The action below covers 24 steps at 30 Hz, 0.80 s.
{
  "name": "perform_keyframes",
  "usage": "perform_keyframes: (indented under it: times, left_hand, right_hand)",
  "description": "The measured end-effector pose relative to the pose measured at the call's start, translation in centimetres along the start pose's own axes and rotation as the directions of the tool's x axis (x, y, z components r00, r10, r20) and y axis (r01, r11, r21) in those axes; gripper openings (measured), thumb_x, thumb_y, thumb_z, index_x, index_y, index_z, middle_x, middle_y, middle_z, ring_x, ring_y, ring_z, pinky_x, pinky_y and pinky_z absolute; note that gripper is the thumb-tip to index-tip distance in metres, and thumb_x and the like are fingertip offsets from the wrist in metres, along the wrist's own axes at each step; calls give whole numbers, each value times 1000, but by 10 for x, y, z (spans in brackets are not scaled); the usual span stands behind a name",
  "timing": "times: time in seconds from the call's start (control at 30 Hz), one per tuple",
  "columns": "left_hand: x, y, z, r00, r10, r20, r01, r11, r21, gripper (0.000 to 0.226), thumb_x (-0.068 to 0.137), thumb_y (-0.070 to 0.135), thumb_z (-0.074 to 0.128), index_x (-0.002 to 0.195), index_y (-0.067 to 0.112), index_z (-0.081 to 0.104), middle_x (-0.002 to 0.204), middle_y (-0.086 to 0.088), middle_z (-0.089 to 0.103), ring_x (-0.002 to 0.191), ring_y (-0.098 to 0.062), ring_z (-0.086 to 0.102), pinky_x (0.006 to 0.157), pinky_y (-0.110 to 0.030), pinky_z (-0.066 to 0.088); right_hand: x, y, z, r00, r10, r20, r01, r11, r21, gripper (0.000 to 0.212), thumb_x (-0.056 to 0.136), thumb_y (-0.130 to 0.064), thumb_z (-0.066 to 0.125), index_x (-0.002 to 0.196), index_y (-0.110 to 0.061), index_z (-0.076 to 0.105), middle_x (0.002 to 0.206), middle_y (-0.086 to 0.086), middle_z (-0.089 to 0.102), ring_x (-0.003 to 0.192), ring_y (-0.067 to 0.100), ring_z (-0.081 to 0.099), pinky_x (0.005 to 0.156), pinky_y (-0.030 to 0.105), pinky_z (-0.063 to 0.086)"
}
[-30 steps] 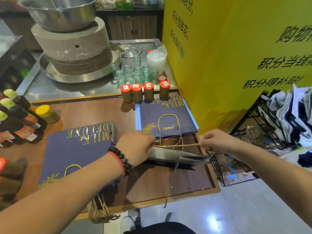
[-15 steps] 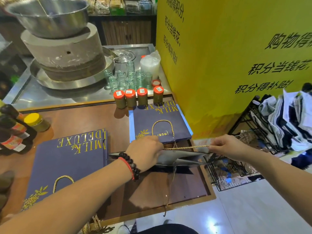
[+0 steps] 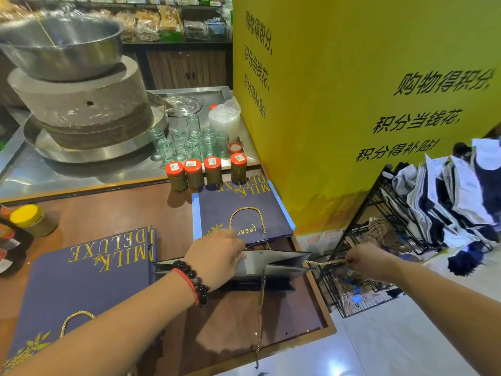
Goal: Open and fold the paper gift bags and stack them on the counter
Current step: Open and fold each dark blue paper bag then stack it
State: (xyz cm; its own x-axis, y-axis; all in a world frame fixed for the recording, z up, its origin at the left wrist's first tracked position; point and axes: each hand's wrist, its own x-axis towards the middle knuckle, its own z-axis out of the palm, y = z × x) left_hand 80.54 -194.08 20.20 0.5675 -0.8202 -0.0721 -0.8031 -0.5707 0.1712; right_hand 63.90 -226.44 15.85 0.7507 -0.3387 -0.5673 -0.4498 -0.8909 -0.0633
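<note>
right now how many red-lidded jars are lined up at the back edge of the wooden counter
4, in a row beside the flat bag: far left, second, third, rightmost. A loose red lid sits behind; others may hide among the glasses.

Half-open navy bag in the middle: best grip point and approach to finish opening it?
Probably the upper rim of the half-open bag, from above. Its mouth gapes upward, with the left hand at the left end and the right hand pinching the gold rope handle to the right, so the rim edge between them is exposed.
</note>
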Motion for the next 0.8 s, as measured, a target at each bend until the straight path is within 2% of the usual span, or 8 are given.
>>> perform_keyframes:
  times: [0.1,0.17,0.27,0.33,0.5,0.57,0.73,0.8]
  left_hand:
    - [4,3,0,999,29,-16,-30,998,-56,25,98,35,42,110,24,61,108,5,52,105,-18,53,72,-32,45]
    - [8,6,0,998,63,-20,-65,994,-92,23,97,32,45,111,24,61,107,4,54,106,-18,52,74,-30,44]
    - [12,14,-1,996,84,8,-82,989,-122,20,95,33,49,107,25,62,102,4,59,103,-21,54,79,-37,50]
    - [14,18,-3,997,74,17,-71,991,-115,21,95,36,48,104,25,63,100,4,61,100,-21,55,77,-37,51]
    - [13,20,-8,999,54,6,-53,987,-151,25,97,35,46,100,22,68,99,2,62,95,-21,56,74,-36,50]
    - [12,19,-9,999,44,0,-43,985,-170,25,97,33,47,99,22,69,98,1,63,94,-22,57,71,-34,49]
    - [6,14,-9,1000,17,18,-13,976,-219,21,95,27,51,91,20,70,93,-4,63,90,-29,57,71,-35,48]
    - [3,13,-10,1000,18,12,-15,974,-224,19,93,25,51,86,19,68,89,-6,62,87,-30,56,69,-36,47]
  right_hand:
    - [0,-27,-9,995,-20,-94,55,919,391,28,94,-25,61,66,-22,62,63,-7,58,56,6,55,56,19,45]
    - [-2,-56,-24,983,-10,-184,123,780,613,25,94,-30,62,74,-17,70,64,-4,62,59,12,57,60,25,47]
    - [-8,-104,-48,966,-26,-258,223,590,776,17,94,-16,62,84,-10,73,64,2,62,56,12,57,59,25,48]
    - [-12,-131,-57,961,-74,-265,264,516,815,11,92,-7,63,85,-11,71,63,1,61,52,10,56,56,25,48]
    - [-9,-160,-63,973,-64,-223,211,641,738,16,81,-16,79,71,-14,67,67,13,69,49,13,56,49,22,44]
    - [-7,-163,-65,984,-57,-166,164,640,751,17,81,-16,79,70,-11,67,64,12,66,47,14,53,46,21,43]
    - [-4,-171,-62,991,-64,-115,129,639,759,16,81,-9,77,70,-14,67,60,2,67,50,10,57,51,21,46]
    - [-3,-174,-61,990,-75,-123,141,667,732,15,80,-8,78,72,-16,67,66,4,69,59,14,61,58,24,48]
